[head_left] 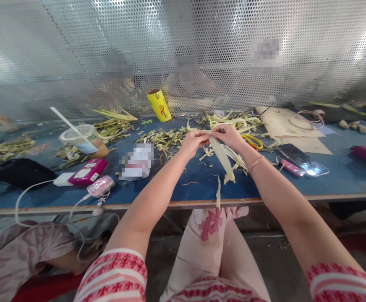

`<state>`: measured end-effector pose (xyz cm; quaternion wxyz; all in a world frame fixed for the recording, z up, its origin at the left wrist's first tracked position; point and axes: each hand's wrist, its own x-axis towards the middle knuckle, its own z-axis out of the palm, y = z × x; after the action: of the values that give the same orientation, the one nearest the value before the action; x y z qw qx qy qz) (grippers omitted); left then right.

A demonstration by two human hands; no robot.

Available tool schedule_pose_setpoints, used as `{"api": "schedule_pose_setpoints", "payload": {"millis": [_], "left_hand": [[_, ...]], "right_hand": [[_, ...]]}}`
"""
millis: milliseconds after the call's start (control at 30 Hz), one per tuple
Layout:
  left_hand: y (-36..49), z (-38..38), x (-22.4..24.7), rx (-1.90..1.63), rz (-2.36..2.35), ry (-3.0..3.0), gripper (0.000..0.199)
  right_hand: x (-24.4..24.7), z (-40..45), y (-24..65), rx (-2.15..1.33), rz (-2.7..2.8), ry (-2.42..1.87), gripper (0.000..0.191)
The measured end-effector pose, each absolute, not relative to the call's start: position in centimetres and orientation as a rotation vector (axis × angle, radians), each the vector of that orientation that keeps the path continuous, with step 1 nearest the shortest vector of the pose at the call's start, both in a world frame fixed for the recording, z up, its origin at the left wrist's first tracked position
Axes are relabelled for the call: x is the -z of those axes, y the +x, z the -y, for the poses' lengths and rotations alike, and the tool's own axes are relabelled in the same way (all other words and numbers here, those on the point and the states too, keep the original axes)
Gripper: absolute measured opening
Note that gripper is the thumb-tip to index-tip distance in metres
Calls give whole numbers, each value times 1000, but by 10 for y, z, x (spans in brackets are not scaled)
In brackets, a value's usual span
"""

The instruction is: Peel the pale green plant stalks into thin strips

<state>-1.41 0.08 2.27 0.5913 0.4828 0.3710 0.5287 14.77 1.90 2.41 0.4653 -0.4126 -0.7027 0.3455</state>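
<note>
Over the blue table, my left hand (196, 141) and my right hand (228, 136) meet, their fingertips pinched close together. Between them they hold the upper end of a long pale yellow-green leaf strip (221, 156), which looks like husk. It hangs down from my fingers towards the table's front edge. A narrower pale strip (218, 192) dangles below, reaching that edge. Just behind my hands lies a heap of pale strips (238, 121), with yellow loops (252, 141) beside my right wrist. Shredded greenish bits (167, 139) are scattered left of my left hand.
A yellow tube (159, 105) leans against the perforated metal panel (220, 50). Left stand a plastic cup (84, 140) with a straw, a purple power bank (88, 171) and cables. Right lie a phone (302, 159) and cardboard (286, 121). Another person's leg (28, 256) is at lower left.
</note>
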Motion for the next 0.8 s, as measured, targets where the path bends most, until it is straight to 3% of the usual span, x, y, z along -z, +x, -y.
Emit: {"api": "schedule_pose_setpoints", "payload": {"millis": [367, 800], "left_hand": [[-12, -5, -18, -1262, -951, 1251, 9], [-8, 1, -25, -1269, -944, 1149, 5]], "right_hand": [[-24, -18, 143, -851, 1702, -1031, 32], [-25, -17, 147, -951, 1658, -976, 33]]}}
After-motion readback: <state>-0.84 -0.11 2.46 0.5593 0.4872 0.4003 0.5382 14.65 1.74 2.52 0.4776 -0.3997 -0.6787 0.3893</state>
